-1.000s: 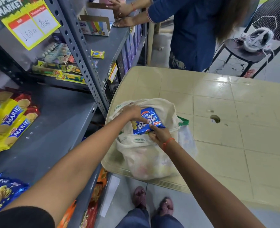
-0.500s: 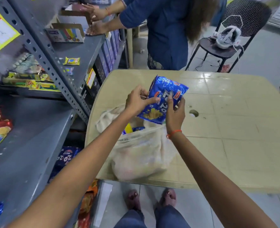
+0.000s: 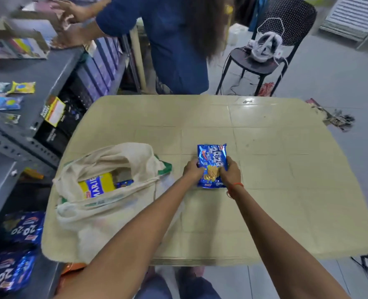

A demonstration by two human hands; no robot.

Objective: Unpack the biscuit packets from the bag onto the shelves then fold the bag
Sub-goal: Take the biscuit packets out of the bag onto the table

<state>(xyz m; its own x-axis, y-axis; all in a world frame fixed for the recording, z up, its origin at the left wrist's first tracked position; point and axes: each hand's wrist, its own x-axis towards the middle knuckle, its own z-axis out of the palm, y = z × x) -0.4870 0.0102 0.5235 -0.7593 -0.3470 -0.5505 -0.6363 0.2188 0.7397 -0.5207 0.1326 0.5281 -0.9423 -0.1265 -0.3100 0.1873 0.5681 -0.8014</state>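
I have my left hand (image 3: 192, 170) and right hand (image 3: 229, 172) both curled round the sides of the blue biscuit packet (image 3: 212, 157), which lies flat on the table (image 3: 275, 201), just right of the bag (image 3: 118, 158). My worry is that squeezing from both sides could crack the biscuits, and this packet sits on the table, not the shelves (image 3: 49, 70). The bag slumps open near the table's left edge with a yellow packet (image 3: 97, 184) inside, so a careless tug could spill it. Another person (image 3: 178, 39) works at the shelves, and a chair (image 3: 286, 22) stands beyond.

Bare forearms (image 3: 135, 234), red thread bracelet (image 3: 234, 187) behind right hand (image 3: 230, 172), blue jeans (image 3: 155, 289)
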